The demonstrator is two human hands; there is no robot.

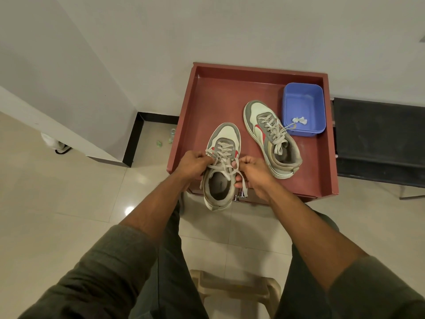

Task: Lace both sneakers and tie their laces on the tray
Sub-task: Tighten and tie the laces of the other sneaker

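Tying near sneaker (222, 166) at tray (253, 88) near edge | left hand (194, 165) and right hand (254, 172) each pinch soft, limp lace (226, 168) | grip near eyelets | far sneaker (271, 137) beside blue tub (303, 109)

pale walls (207, 26), glossy cream floor tiles (57, 203), black skirting (133, 139), dark bench (379, 139)

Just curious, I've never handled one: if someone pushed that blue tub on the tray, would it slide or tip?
The blue tub would probably slide: it looks like thin plastic, holds only a small white scrap, and sits low and wide on the smooth tray. Tipping seems unlikely.
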